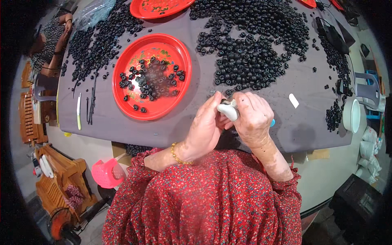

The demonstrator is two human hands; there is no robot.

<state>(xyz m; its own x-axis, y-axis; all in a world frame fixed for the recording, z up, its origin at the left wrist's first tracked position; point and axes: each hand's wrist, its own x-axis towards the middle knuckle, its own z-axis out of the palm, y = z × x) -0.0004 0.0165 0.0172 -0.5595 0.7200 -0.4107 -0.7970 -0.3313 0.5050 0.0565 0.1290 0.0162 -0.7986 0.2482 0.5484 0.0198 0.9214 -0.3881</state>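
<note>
My two hands meet over the front of the grey-covered table. My left hand (207,127) is closed, its thumb and fingertips pinching a small dark round piece that is mostly hidden. My right hand (254,118) curls around a slim tool, of which only the blue end (272,122) shows past the palm; its working end is hidden. A smooth white cover (228,111), perhaps a thumb guard, sits between the hands at the right thumb. Just beyond them lies a large heap of small black round pieces (253,65) with holes in their ends.
A red round tray (119,92) with more black pieces stands to the left, another red tray (136,14) behind it. Thin black sticks (90,104) and a pale-handled tool (79,112) lie far left. A white bowl (352,115) is at right. Another person's arm (59,49) is at upper left.
</note>
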